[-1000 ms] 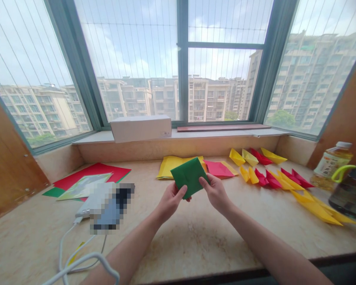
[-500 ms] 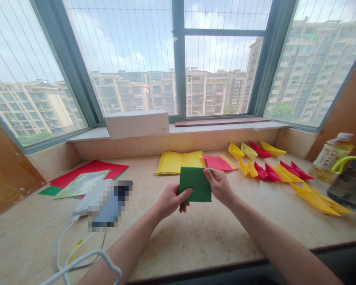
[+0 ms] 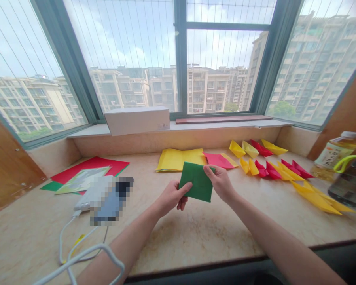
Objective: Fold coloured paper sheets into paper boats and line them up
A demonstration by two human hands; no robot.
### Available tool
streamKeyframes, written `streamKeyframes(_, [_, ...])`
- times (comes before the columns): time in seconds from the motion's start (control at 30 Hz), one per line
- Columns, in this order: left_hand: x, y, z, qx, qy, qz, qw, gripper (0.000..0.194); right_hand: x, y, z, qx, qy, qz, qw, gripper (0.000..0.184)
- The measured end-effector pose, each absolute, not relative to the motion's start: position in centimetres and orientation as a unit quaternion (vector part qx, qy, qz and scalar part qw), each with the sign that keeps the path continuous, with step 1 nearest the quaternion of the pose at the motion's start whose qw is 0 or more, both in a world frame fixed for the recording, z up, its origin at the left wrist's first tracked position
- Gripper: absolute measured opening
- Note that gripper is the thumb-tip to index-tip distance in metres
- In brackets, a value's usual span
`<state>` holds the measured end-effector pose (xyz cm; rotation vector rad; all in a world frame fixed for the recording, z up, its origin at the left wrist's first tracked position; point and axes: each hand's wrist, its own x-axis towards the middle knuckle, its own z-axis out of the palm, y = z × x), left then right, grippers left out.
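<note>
A green folded paper [image 3: 197, 182] is being held up in the air, just above a stone ledge [image 3: 178, 245]. The left hand [image 3: 169, 197] is gripping its lower left edge, and the right hand [image 3: 221, 183] is pinching its top right corner, so both hands are closed on the paper and neither is open. Holding it by the edges like this is a good way of keeping it flat and stopping it from slipping. Just past the paper, yellow sheets [image 3: 179, 160] and a pink sheet [image 3: 218, 160] are lying on the ledge, and little red and yellow paper boats [image 3: 269, 171] are sitting in rows to the right. Further right, a plastic bottle [image 3: 334, 156] is holding some golden liquid [image 3: 319, 174], and a dark jug [image 3: 348, 186] with a yellow-green handle [image 3: 345, 163] is standing beside it. Up on the window sill [image 3: 225, 124], a white cardboard box [image 3: 136, 120] is sitting shut, so nobody can tell what is inside.
</note>
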<state>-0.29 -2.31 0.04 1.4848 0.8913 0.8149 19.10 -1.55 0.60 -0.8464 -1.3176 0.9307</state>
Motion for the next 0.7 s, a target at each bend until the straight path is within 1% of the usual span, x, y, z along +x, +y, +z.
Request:
streamKeyframes(0.03, [-0.3, -2.2, -0.1, 0.636, 0.388, 0.352, 0.567, 0.044, 19.0, -1.5, 0.6, -0.356, -0.566, 0.433, 0.605, 0.038])
streamKeyframes(0.13, [-0.5, -2.0, -0.4, 0.645, 0.4, 0.382, 0.528, 0.045, 18.9, -1.3, 0.5, -0.335, -0.555, 0.503, 0.571, 0.046])
streamKeyframes(0.2, [-0.6, -2.0, -0.6, 0.646, 0.402, 0.395, 0.515, 0.045, 18.8, -1.2, 0.3, -0.334, -0.55, 0.523, 0.559, 0.042])
streamKeyframes(0.27, [-0.5, -2.1, -0.5, 0.644, 0.394, 0.396, 0.523, 0.046, 18.7, -1.2, 0.0, -0.333, -0.548, 0.514, 0.57, 0.04])
streamKeyframes(0.37, [-0.4, -2.3, -0.3, 0.637, 0.362, 0.36, 0.578, 0.049, 18.5, -1.4, -0.2, -0.338, -0.552, 0.465, 0.605, 0.034])
streamKeyframes(0.47, [-0.4, -2.2, -0.3, 0.623, 0.345, 0.348, 0.611, 0.05, 18.4, -1.7, -0.2, -0.345, -0.534, 0.458, 0.621, 0.032])
streamKeyframes(0.6, [-0.5, -1.9, -0.8, 0.624, 0.348, 0.396, 0.577, 0.05, 18.5, -1.7, -0.1, -0.335, -0.537, 0.505, 0.587, 0.037])
streamKeyframes(0.7, [-0.4, -2.1, -1.0, 0.644, 0.356, 0.382, 0.559, 0.053, 18.7, -1.5, -0.5, -0.338, -0.549, 0.522, 0.558, 0.036])
